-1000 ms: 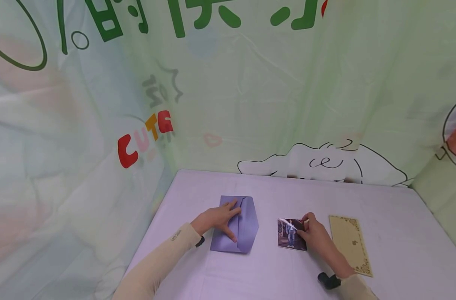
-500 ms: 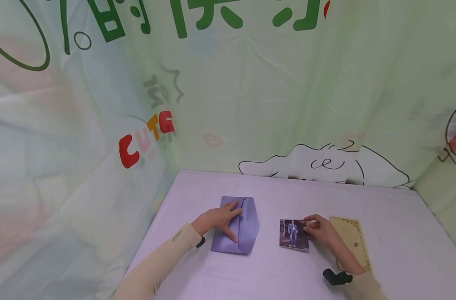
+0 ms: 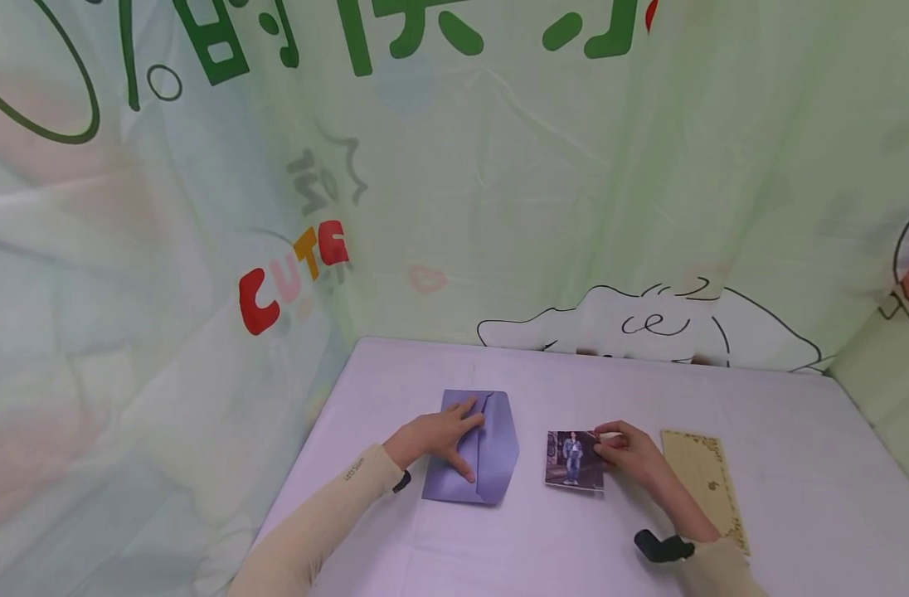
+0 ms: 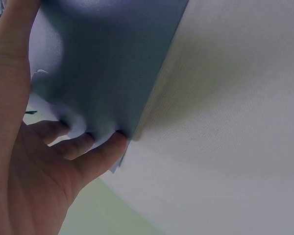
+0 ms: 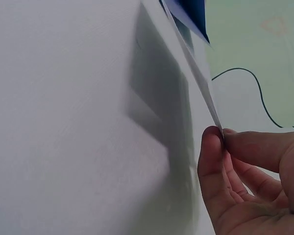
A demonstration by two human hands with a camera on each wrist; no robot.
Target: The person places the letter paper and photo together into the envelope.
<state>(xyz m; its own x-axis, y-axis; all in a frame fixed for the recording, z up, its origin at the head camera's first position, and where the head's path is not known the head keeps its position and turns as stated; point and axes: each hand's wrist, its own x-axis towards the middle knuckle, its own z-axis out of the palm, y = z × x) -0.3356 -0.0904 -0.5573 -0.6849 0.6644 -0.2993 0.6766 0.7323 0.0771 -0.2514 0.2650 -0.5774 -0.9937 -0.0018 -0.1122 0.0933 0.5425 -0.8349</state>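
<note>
In the head view a purple envelope (image 3: 501, 452) lies on the table, its pointed flap opened out to the right. My left hand (image 3: 441, 437) rests on it with fingers spread. From the left wrist, those fingertips (image 4: 118, 139) press near one end of the envelope (image 4: 108, 63). To the right, a small photo (image 3: 571, 461) of a person in blue clothes is held by my right hand (image 3: 635, 456), which pinches its right edge between thumb and fingers. The right wrist view has the photo (image 5: 198, 78) nearly edge-on, raised over its own shadow, with the purple envelope (image 5: 191, 14) beyond.
A yellowish card (image 3: 701, 477) with a decorated border lies to the right, partly behind the right forearm. The table (image 3: 813, 489) has a pale lilac cover. Printed curtains (image 3: 454, 191) stand around its back and left sides.
My right hand first shifts its hold along the photo's right edge, then carries the photo left, closer to the envelope. The left hand and envelope stay put.
</note>
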